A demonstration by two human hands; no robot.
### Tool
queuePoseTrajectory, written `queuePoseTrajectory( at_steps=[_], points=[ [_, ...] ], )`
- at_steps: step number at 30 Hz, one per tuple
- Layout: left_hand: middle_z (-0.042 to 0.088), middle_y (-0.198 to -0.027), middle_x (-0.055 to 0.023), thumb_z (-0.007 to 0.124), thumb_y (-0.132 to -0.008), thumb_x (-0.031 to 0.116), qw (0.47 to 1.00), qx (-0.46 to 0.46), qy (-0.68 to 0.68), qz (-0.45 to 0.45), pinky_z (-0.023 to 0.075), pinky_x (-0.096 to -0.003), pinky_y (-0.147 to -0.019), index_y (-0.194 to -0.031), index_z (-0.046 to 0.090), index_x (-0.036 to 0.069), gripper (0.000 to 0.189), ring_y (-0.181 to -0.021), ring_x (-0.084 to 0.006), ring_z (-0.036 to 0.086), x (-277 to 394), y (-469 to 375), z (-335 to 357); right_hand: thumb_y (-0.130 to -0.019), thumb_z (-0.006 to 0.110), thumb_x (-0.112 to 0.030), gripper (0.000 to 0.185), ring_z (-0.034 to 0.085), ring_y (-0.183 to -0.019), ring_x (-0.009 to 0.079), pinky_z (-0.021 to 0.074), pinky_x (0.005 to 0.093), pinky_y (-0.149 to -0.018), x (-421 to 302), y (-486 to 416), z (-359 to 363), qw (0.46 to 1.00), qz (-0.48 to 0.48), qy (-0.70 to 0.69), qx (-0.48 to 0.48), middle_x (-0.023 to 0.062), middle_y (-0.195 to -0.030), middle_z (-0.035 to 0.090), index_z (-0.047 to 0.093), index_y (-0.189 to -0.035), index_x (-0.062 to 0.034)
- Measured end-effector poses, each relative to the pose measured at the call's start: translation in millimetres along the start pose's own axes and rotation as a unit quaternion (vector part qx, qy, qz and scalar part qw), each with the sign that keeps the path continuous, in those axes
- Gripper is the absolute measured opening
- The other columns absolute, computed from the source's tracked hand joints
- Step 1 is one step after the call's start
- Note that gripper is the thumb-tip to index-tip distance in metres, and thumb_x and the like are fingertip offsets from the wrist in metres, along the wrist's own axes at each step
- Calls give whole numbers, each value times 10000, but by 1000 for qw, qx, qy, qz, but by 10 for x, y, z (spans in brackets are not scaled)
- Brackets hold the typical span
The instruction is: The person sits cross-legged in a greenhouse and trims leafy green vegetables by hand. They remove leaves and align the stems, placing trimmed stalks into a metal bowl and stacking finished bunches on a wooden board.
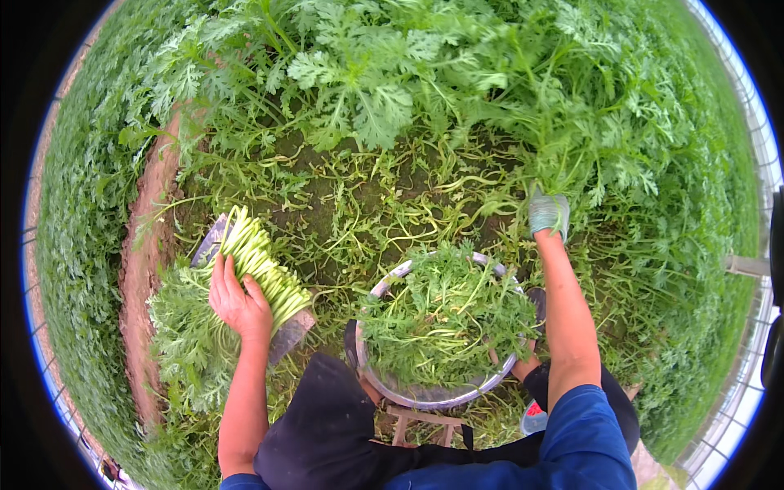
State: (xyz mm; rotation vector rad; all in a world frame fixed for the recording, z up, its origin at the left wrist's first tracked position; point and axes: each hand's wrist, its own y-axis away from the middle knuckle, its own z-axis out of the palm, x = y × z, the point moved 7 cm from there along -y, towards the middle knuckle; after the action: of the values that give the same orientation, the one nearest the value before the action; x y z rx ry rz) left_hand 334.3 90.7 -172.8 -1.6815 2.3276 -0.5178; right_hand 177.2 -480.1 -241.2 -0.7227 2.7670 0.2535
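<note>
My bare left hand point(239, 300) lies on a stacked bundle of cut leafy greens, probably garland chrysanthemum, its fingers and thumb apart and touching the bundle. The pale cut stems point(263, 269) point up and right, while the leaves point(196, 331) spread to the lower left. Under the bundle shows a flat grey board or sheet point(292, 335). Farther out on the right, my right hand point(549, 212), in a grey-green glove, is closed around the lower part of standing greens point(560, 153). Its fingertips are hidden among the stems, and the foliage above is partly blurred.
Between my legs sits a round tub point(422, 401) heaped with loose greens point(453, 318). Behind it is a small wooden stool point(422, 418). A clear container with something red point(534, 419) stands by my right leg. Trimmed stalks litter the soil point(380, 190); an earth ridge point(147, 245) runs along the left.
</note>
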Motion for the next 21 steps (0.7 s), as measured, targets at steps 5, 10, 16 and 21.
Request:
queuePoseTrajectory(
  at_steps=[5, 10, 16, 21],
  points=[
    [530, -1417, -122, 408, -1001, 323, 1000, -3, -7, 1, 350, -435, -1048, -1332, 553, 44, 457, -1256, -326, 510, -4, 4, 12, -873, 595, -505, 632, 629, -1107, 411, 482, 443, -954, 658, -472, -116, 987, 145, 7, 65, 292, -1175, 644, 668, -1104, 78],
    [539, -1408, -121, 409, -1003, 322, 1000, 1, -8, 2, 359, -434, -1039, -1327, 557, 43, 453, -1251, -328, 518, 4, -17, 10, -872, 581, -516, 610, 624, -1133, 389, 478, 452, -969, 773, -1053, -6, 989, 144, 28, 14, 237, -1231, 640, 652, -1212, -14],
    [540, -1407, -124, 417, -997, 301, 1000, -5, -6, 5, 359, -432, -1036, -1330, 551, 41, 443, -1247, -331, 521, 9, -23, 12, -880, 579, -515, 525, 653, -1058, 380, 491, 447, -932, 675, -1173, 28, 988, 101, -6, 116, 209, -1163, 678, 698, -1132, -71],
    [539, -1407, -127, 416, -995, 298, 1000, -10, -10, 5, 359, -430, -1037, -1336, 547, 40, 447, -1249, -331, 520, 9, -24, 13, -859, 617, -520, 580, 639, -997, 414, 478, 446, -907, 570, -1424, 354, 995, 19, -11, 93, 230, -1105, 688, 653, -1166, -29]
  ],
)
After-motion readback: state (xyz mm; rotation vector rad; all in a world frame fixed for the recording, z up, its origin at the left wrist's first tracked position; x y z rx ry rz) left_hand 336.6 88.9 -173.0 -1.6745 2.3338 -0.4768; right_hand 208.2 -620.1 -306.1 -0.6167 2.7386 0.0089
